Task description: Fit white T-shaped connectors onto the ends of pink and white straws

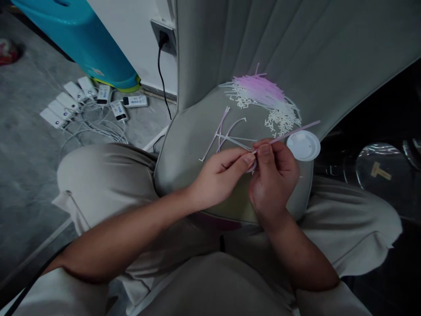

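A thin pink plastic stick (297, 131) slants up and right out of my right hand (273, 177), which is closed with thumb and forefinger pinching it. My left hand (225, 175) is also closed and meets the right at the stick's lower end. Its thumb and forefinger pinch a small whitish piece (254, 152) there, mostly hidden by the fingertips. Part of a pale ring-like thing (251, 166) shows below the fingers. On the grey seat (184, 153) ahead of my left hand lie several pink and white sticks (221, 134), some with small white connectors on their ends.
Pink and white sticks (259, 90) are heaped against the backrest, with small white connectors (279, 122) scattered beside them. A white round dish (303, 145) sits at the seat's right edge. White adapters (67, 103) with cables lie on the floor; a black cord (160, 66) hangs from a wall socket.
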A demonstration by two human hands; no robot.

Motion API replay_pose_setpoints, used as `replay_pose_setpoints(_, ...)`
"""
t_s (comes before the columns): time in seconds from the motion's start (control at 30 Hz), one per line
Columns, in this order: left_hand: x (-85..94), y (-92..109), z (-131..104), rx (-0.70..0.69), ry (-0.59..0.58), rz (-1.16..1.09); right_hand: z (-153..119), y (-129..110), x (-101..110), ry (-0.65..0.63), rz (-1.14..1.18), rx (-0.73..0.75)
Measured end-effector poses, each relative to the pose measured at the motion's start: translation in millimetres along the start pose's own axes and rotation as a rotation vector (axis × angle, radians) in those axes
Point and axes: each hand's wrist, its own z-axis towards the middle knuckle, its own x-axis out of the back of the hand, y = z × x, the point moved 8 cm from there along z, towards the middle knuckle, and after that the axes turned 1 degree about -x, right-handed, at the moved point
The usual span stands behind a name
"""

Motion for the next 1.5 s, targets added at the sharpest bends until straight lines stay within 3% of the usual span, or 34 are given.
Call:
replay_pose_setpoints(0.87,-0.4,3.6,-0.7,-0.016,-0.012,0.005,-0.2,0.4,-0.9,-0.057,0.002,0.013)
replay_pose_setpoints(1.2,0.0,2.0,1.0,0.014,-0.026,0.011,-0.9,0.1,-1.4,-0.067,-0.102,0.004)
replay_pose_setpoints(1.5,-2.0,2.5,3.4,0.058,-0.038,0.003,-0.9,5.9,0.9,-0.057,-0.029,-0.018)
